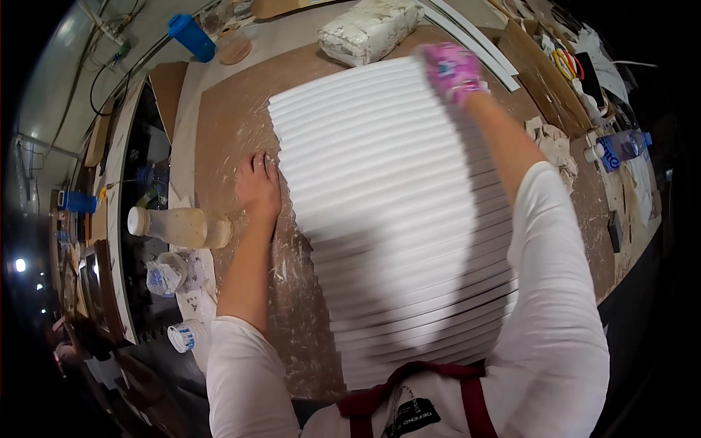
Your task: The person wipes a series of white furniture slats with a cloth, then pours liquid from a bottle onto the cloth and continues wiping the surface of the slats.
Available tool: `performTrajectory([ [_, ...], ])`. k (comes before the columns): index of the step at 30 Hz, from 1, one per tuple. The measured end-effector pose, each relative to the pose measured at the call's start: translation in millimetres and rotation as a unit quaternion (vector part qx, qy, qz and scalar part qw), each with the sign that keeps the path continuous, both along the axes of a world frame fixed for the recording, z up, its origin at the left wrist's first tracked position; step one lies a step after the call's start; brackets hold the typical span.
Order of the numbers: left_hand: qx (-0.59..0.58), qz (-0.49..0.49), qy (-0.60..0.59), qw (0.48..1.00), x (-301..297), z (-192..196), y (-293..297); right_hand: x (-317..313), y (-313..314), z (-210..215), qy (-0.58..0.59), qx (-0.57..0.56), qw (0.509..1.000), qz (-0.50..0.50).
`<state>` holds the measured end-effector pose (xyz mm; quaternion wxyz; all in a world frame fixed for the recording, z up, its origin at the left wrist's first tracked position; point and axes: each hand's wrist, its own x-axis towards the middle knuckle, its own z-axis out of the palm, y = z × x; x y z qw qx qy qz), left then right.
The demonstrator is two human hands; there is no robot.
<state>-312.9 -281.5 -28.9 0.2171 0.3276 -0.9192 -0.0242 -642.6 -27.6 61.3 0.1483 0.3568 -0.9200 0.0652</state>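
Observation:
Many long white strips (380, 160) lie side by side across a brown board (234, 109), forming one ribbed sheet. My left hand (258, 181) is bare and rests on the board, fingers stretched out, beside the left ends of the strips. At the far right corner of the sheet is my right hand (454, 71), covered in a pink patterned glove or cloth. Motion smears its fingers, so whether they grip anything is unclear. Just beyond the strips' far edge sits a whitish, paint-smeared block (369, 31).
A bottle of cloudy liquid (182, 227) and a plastic cup (166, 274) stand along the left. A blue cup (191, 38) is at the far left. Loose white strips (475, 44) lie far right, near a cardboard box (544, 80), a crumpled cloth (555, 150) and a water bottle (621, 148).

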Motion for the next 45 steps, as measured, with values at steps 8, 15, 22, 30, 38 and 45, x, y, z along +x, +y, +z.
performTrajectory([
  [8, 0.015, 0.023, -0.011, 1.000, -4, -3, -2, 23, -9, -1, 0.074, -0.120, 0.967, 0.211],
  [15, 0.020, 0.001, 0.040, 0.999, 7, -5, -6, 173, -123, 5, 0.015, 0.032, 0.936, 0.350],
  [22, 0.010, 0.001, 0.068, 0.998, 4, -9, -2, 179, -165, -3, 0.106, 0.053, 0.935, 0.334],
  [30, 0.024, 0.009, 0.070, 0.997, 3, -3, -4, 185, -159, 6, 0.077, 0.038, 0.932, 0.351],
  [38, 0.020, 0.015, 0.053, 0.998, 5, -9, 0, 201, -162, 9, 0.010, 0.105, 0.936, 0.336],
  [45, 0.023, 0.018, 0.034, 0.999, 2, -3, -1, 199, -141, 10, 0.044, 0.070, 0.916, 0.393],
])
